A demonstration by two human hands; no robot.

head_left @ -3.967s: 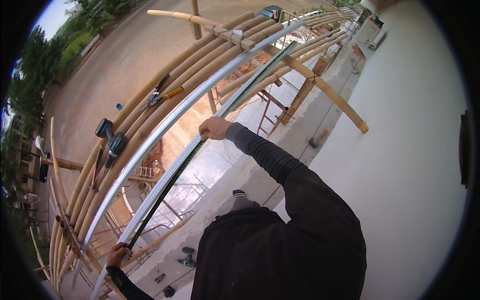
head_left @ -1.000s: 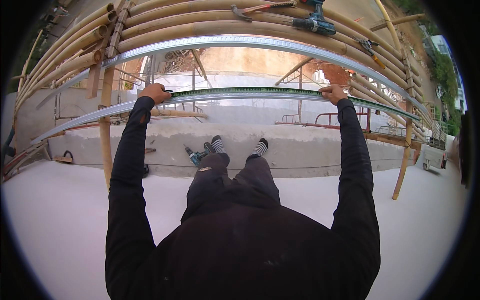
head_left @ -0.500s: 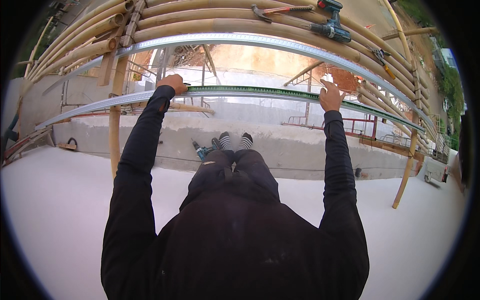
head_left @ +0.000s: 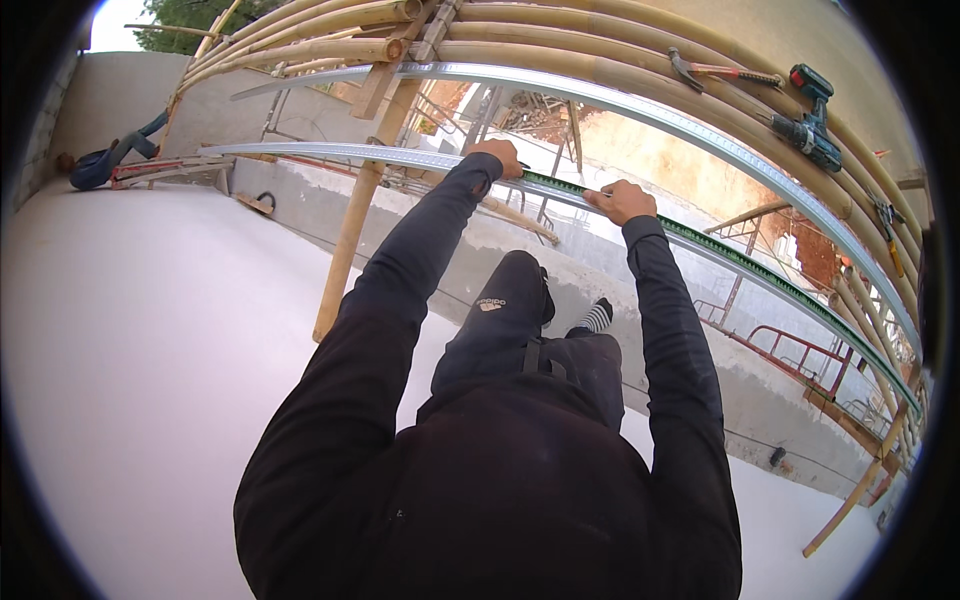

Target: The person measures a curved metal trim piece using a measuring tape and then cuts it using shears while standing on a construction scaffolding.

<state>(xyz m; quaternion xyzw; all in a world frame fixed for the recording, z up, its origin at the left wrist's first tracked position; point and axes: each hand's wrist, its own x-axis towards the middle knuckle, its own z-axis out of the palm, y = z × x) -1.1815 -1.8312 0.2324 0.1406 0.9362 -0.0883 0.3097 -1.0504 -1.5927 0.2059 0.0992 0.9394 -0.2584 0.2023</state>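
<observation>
A long silvery metal rail (head_left: 330,151) spans in front of me, with a green tape-measure blade (head_left: 760,268) stretched along it. My left hand (head_left: 497,160) is closed round the blade's left end, at the rail's edge; a small dark piece shows by the fingers. A short way to the right, my right hand (head_left: 624,202) pinches the same blade against the rail, thumb toward the left hand. Beyond both hands, a second perforated metal rail (head_left: 600,92) runs beside the bamboo poles.
On the bamboo poles (head_left: 560,55) lie a hammer (head_left: 725,72), a cordless drill (head_left: 815,130) and pliers (head_left: 886,235). Bamboo uprights (head_left: 350,240) cross the rails. Below is a concrete ledge (head_left: 310,215), with a drop and scaffolding beyond. A person (head_left: 95,168) is at far left.
The view has swung left, bringing another person into sight. My right hand has moved along the blade toward my left hand, and its spread fingers have closed. My legs have shifted.
</observation>
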